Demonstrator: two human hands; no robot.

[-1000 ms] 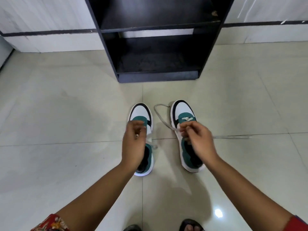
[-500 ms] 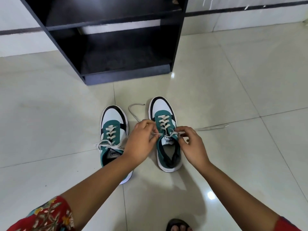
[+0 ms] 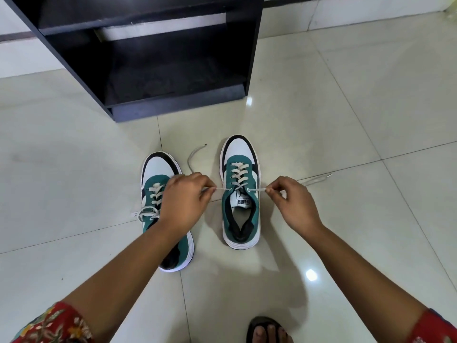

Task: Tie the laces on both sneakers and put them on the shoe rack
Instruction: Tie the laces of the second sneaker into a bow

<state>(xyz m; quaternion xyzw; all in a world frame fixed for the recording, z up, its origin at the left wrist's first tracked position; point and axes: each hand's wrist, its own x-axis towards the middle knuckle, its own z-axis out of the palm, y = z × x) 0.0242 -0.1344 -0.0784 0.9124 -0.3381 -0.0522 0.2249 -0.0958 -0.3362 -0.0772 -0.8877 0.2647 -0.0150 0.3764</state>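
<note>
At the frame's centre, the right sneaker [image 3: 241, 194] sits on the floor [image 3: 346, 120], its soft, limp lace [image 3: 257, 189] pulled sideways. The left hand [image 3: 184, 201] and right hand [image 3: 294, 201] each pinch one end; hold near the eyelets. The left sneaker [image 3: 163, 199] looks tied.

I could read one piece of text. It was the word "PUMA" in dark block capitals, printed on the white tongue label [image 3: 243, 200] of the right-hand sneaker [image 3: 241, 194]. From my view the word stood upside down, with its letters facing the shoe's toe. A small dark logo mark sat just above the word on the same label, too small for me to make out its shape. The left-hand sneaker [image 3: 158, 184] showed no readable lettering, as its tongue was covered. I found no numbers or signs elsewhere.
</note>
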